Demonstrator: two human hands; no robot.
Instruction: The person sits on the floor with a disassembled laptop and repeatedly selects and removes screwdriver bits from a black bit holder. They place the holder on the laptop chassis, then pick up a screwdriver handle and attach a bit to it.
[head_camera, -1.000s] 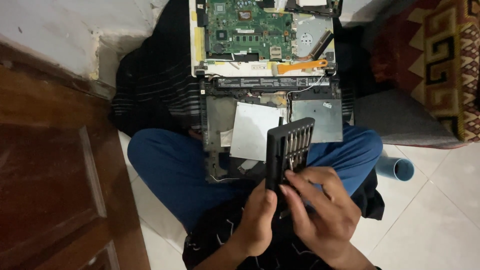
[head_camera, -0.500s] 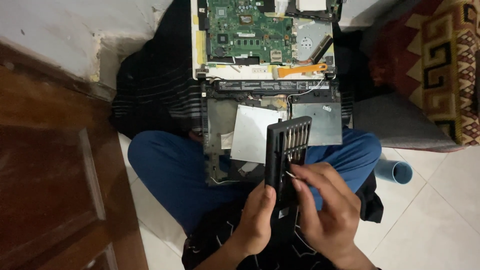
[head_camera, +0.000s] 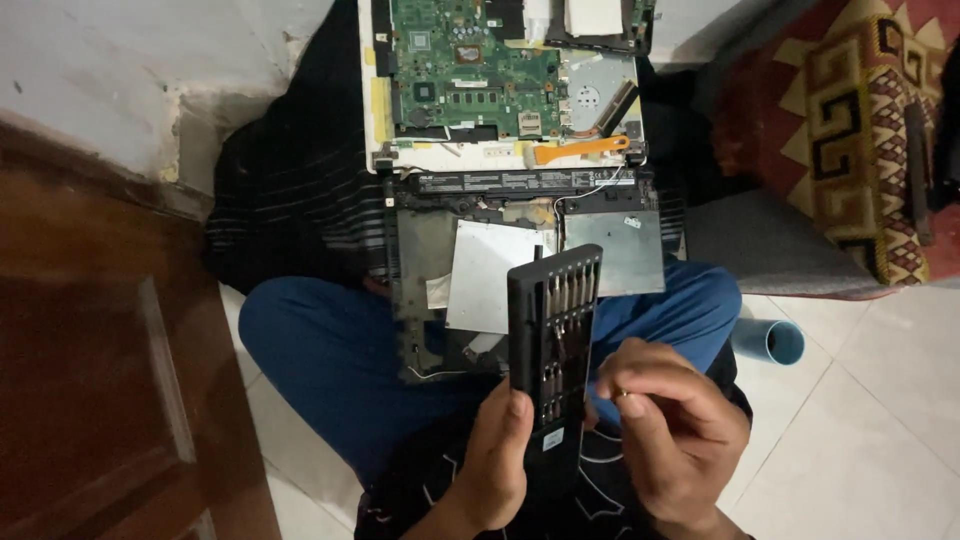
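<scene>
While your left hand (head_camera: 500, 455) wraps the lower end of the black bit case (head_camera: 552, 340), tilting its open rack of bits up toward you above your lap, your right hand (head_camera: 672, 425) curls its fingers, pinching beside the rack, so bits stay visible. Beyond lies the opened laptop (head_camera: 510, 130), its green circuit board (head_camera: 470, 70) exposed.

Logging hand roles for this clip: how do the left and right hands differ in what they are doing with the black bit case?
The left hand grips the black bit case by its lower edge, holding it up; the right hand only has its fingertips at the case's side. The left hand's thumb lies across the case front; the right hand's fingers are curled, with a ring showing. Both are bare and over the person's lap.
</scene>
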